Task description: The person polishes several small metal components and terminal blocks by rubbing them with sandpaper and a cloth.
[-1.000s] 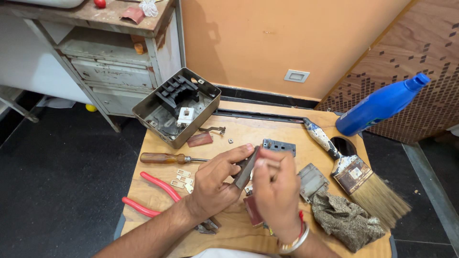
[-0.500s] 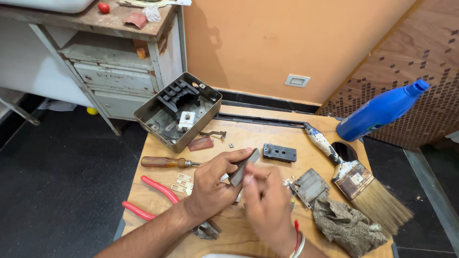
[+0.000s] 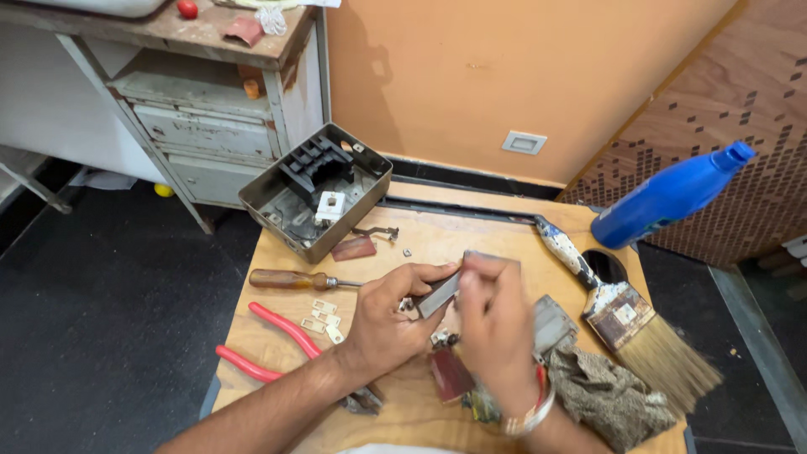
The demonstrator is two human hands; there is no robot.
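My left hand [image 3: 387, 324] pinches a flat grey metal strip [image 3: 437, 295] between thumb and fingers above the middle of the wooden table [image 3: 471, 231]. My right hand [image 3: 496, 332] is blurred. It sits just right of the strip, and its fingertips lie over a small dark plate [image 3: 490, 255] of which only the far edge shows. Whether the fingers grip that plate is unclear. Small metal bits [image 3: 443, 339] lie between my two hands.
An open grey box [image 3: 315, 189] sits at the far left corner. A wooden-handled screwdriver [image 3: 290, 279], red-handled pliers [image 3: 269, 336] and small pale plates [image 3: 324, 315] lie left. A paintbrush [image 3: 622, 311], rag [image 3: 605, 391], grey block [image 3: 553, 324] and blue bottle [image 3: 672, 195] are right.
My right hand has moved up and away from me, onto the small dark plate that lay free half a second ago. The left hand keeps the grey strip.
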